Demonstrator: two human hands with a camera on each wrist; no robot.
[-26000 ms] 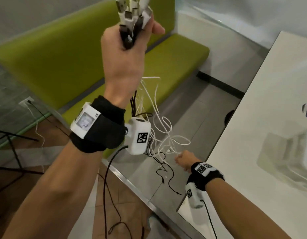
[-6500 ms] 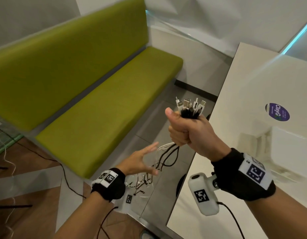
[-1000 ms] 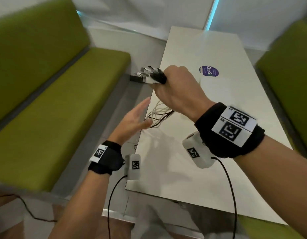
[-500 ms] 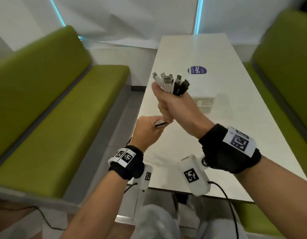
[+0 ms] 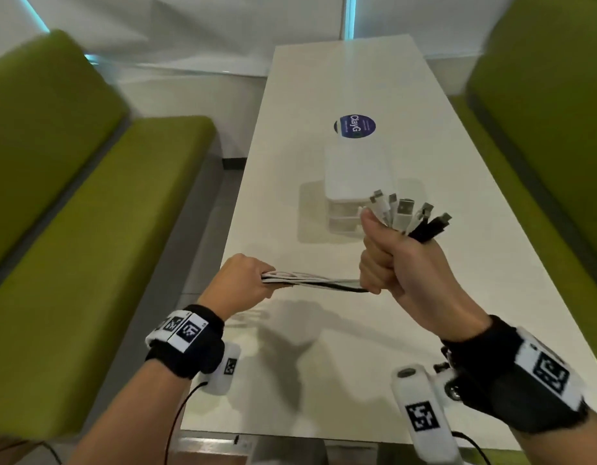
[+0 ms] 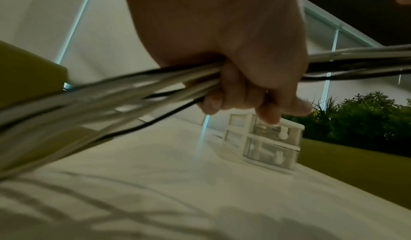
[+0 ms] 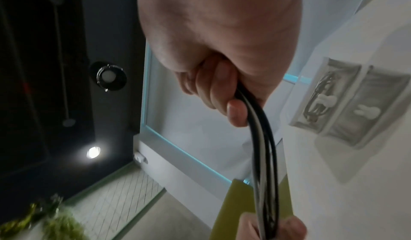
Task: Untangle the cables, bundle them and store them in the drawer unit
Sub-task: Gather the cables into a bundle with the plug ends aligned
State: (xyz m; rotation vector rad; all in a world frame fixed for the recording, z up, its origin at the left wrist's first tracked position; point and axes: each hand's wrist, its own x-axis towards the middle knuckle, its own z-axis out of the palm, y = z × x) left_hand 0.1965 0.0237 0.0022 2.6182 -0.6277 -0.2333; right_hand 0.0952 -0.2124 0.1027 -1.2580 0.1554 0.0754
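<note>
The right hand is a tight fist around a bunch of cables. It holds them up over the white table. The plug ends stick out of the top of the fist like a little fan. Most plugs are white and two are black.

From the bottom of the fist the cables run sideways to the left hand. They look pulled straight between the two hands. The left hand has its fingers curled around the same bunch, so it grips them too. In the left wrist view the cables go on past that hand, white ones and thin black ones together. They are blurry there, so where the far ends go is hard to tell.

The small drawer unit stands on the table, just behind the right hand. It is white with see-through drawers, one above the other. Both drawers look pushed in. Each drawer front has a little white handle. In the right wrist view something dark and curly seems to lie inside one drawer.

A round dark blue sticker lies on the table farther back. Green benches stand on both sides of the table
</note>
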